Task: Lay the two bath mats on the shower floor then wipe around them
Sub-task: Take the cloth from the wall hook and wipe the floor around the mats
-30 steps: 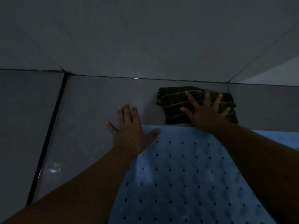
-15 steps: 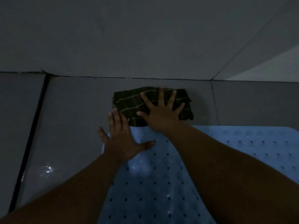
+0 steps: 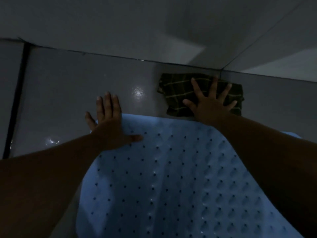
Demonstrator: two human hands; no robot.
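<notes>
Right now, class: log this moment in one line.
phase: wiping | right hand: flat on cloth | left hand: on mat corner

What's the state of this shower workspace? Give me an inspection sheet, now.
Surface: grey tiled shower floor, glossy with bright reflections, dark grout lines.
Job's things: blue perforated bath mat laid flat; only one mat clearly seen. Dark checked wiping cloth on the floor beyond the mat's far edge.
Clutter: nothing seen.
Grippers: left hand flat on the mat's far left corner, fingers reaching onto the floor; right hand spread flat, pressing the cloth.
Cables: nothing seen.
Surroundings: grey tiled wall, dim light.
</notes>
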